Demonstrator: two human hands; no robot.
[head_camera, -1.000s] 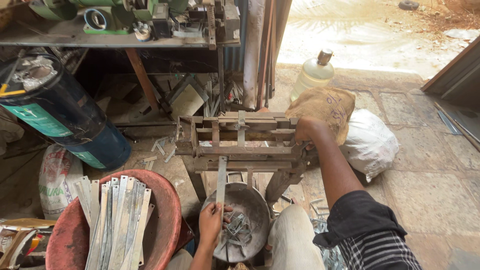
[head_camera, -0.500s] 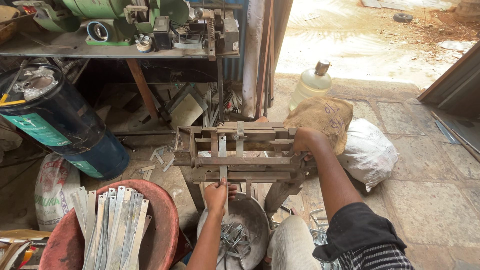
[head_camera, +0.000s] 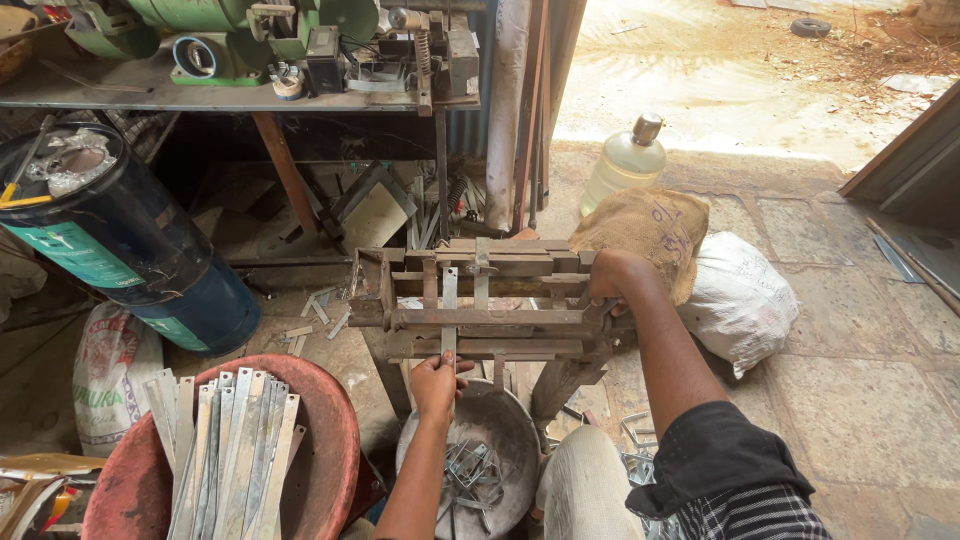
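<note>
A rusty metal bending jig (head_camera: 480, 300) stands on the floor in front of me. My left hand (head_camera: 437, 378) grips the near end of a flat metal strip (head_camera: 449, 310) that lies fed into the jig's slot. My right hand (head_camera: 610, 278) is closed around the jig's lever at its right end. Below the jig sits a grey metal pan (head_camera: 520, 430) with several bent metal pieces (head_camera: 472, 472) inside.
A red basin (head_camera: 335, 450) at lower left holds several straight metal strips (head_camera: 225, 450). A dark blue drum (head_camera: 130, 240) stands left, a workbench with green machinery (head_camera: 260, 40) behind. A burlap sack (head_camera: 650, 235), white bag (head_camera: 740, 300) and plastic bottle (head_camera: 625, 160) lie right.
My left hand rose from the pan and pushed a metal strip up into the jig. My right hand stayed on the lever.
</note>
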